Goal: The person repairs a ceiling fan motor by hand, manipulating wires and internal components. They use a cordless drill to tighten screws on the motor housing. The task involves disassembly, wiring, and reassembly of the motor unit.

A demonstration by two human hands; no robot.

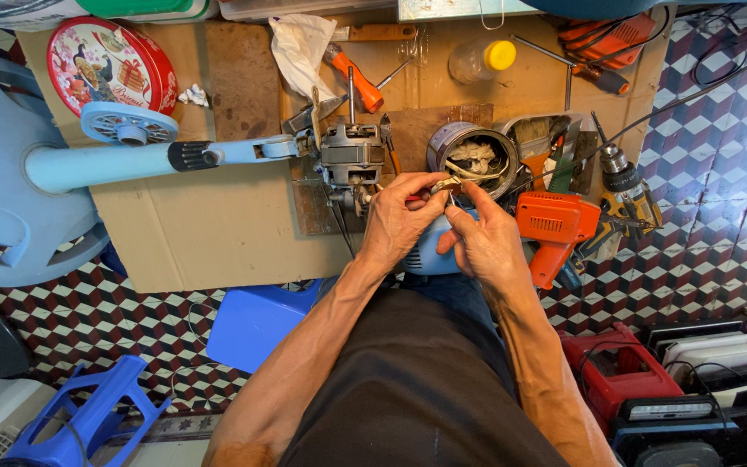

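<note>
Pinched between fingertips of left hand (398,220) and right hand (484,242): a small brass-coloured part (446,184), raised close for fine work. Beneath, a pale blue housing (430,251) cradled on the lap. At eleven o'clock, bare fan motor (352,157); at three, orange power tool (553,227), within reach.

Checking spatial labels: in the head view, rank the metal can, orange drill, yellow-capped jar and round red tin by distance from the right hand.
From the right hand:
1. Orange drill, just to its right.
2. Metal can, just above; close to the drill's distance.
3. Yellow-capped jar, top centre.
4. Round red tin, far top left.
</note>
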